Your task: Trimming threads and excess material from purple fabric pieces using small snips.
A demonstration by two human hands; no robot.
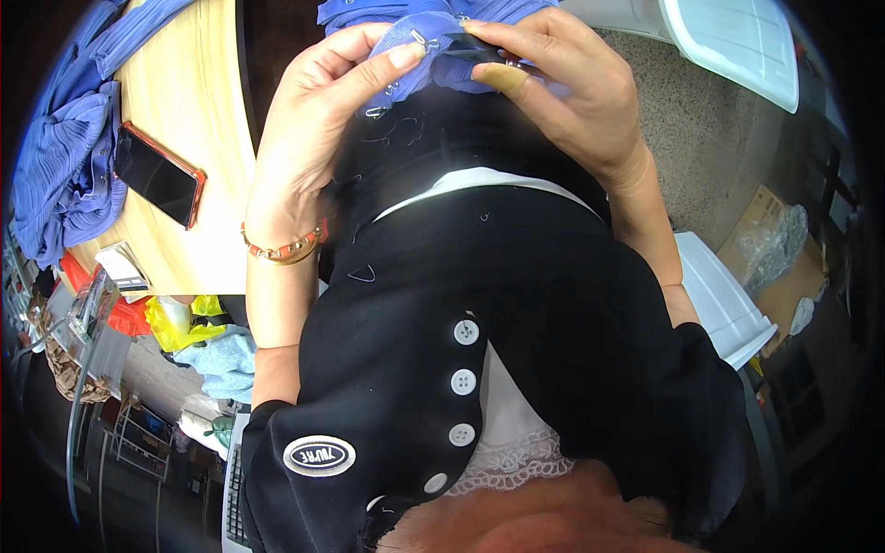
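Note:
My left hand (336, 88) pinches the edge of a blue ribbed garment (401, 46) between thumb and fingers. Small silvery metal fasteners (376, 112) line that edge, one just by the thumb. Close beside it, my right hand (581, 92) is closed around a small dark tool (468, 46) that looks like thread snips, its tip against the fabric. A yellowish cover wraps the right thumb. Most of the tool is hidden by the fingers. More of the garment spreads over my lap beyond both hands.
On the wooden table (189, 83) at left are a phone in a red case (161, 175) and a heap of blue ribbed garments (69, 175). White plastic bins (728, 46) stand at right, near cardboard (788, 267). Loose threads lie on my dark clothes.

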